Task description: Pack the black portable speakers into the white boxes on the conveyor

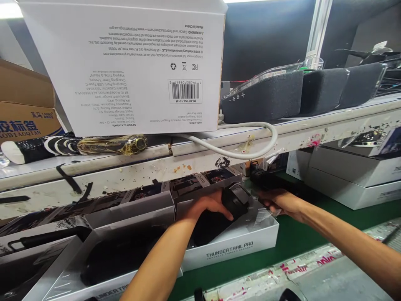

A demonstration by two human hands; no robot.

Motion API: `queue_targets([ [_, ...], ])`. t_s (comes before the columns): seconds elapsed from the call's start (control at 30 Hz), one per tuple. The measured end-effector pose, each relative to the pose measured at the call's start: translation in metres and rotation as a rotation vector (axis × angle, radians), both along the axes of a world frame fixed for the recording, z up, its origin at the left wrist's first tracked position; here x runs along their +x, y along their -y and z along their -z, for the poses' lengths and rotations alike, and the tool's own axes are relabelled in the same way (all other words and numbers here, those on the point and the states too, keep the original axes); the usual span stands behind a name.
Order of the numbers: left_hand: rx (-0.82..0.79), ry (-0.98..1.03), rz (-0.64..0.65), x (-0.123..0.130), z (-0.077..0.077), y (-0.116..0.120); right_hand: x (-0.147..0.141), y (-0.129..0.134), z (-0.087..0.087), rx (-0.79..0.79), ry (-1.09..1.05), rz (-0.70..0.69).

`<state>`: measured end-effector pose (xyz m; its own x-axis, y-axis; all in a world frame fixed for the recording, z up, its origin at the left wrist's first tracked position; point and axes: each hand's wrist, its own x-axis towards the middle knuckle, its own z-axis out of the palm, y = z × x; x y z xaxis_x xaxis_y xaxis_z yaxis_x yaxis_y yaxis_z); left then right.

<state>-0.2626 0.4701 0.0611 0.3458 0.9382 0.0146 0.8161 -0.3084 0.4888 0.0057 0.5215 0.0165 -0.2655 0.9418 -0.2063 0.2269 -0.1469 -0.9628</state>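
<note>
My left hand [213, 204] is wrapped over a black speaker [216, 221], which lies tilted in an open white box [232, 253] marked THUNDERTRAIL PRO. Beside the box's far right corner, my right hand [283, 202] has its fingers bent together at what looks like clear plastic [261, 211]. Exactly what its fingers grip is hard to make out. Just behind that hand is another dark object [272, 179]. To the left, a second open white box [103, 290] holds a black speaker [125, 251].
A shelf [188, 167] crosses above my hands, carrying a large white carton [140, 75], a looped cable [247, 155], a tape-wrapped tool [109, 144] and grey speakers [266, 98]. White boxes [354, 175] are stacked at right on the green surface [282, 242].
</note>
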Motion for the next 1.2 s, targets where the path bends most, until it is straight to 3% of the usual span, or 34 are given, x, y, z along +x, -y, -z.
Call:
queue_targets([
  [0.13, -0.05, -0.2, -0.164, 0.015, 0.012, 0.016, -0.01, -0.001, -0.005, 0.247, 0.336, -0.04],
  [0.27, -0.002, -0.35, -0.193, 0.029, 0.042, 0.019, -0.027, 0.009, 0.005, 0.598, 0.757, -0.104],
  [0.37, 0.031, -0.416, -0.19, 0.036, 0.064, 0.02, -0.037, 0.02, 0.016, 0.693, 0.884, -0.283],
  [0.43, 0.053, -0.375, -0.185, 0.036, 0.069, 0.026, -0.038, 0.028, 0.021, 0.703, 0.955, -0.299],
  [0.5, 0.054, -0.306, -0.159, 0.03, 0.061, 0.04, -0.032, 0.034, 0.025, 0.798, 0.949, -0.311],
  [0.57, -0.027, -0.227, -0.134, 0.019, 0.045, 0.062, -0.023, 0.039, 0.031, 0.915, 0.898, -0.428],
  [0.67, -0.222, -0.182, -0.136, -0.006, 0.024, 0.098, -0.01, 0.039, 0.048, 0.917, 0.917, -0.572],
  [0.8, -0.247, -0.374, -0.21, -0.04, 0.024, 0.13, -0.012, 0.036, 0.066, 0.905, 0.842, -0.535],
  [0.97, -0.205, -0.416, -0.336, -0.055, 0.031, 0.138, -0.024, 0.045, 0.044, 0.948, 0.768, -0.588],
  [1.2, -0.238, -0.519, -0.368, -0.047, 0.019, 0.134, -0.029, 0.052, 0.019, 0.916, 0.78, -0.658],
])
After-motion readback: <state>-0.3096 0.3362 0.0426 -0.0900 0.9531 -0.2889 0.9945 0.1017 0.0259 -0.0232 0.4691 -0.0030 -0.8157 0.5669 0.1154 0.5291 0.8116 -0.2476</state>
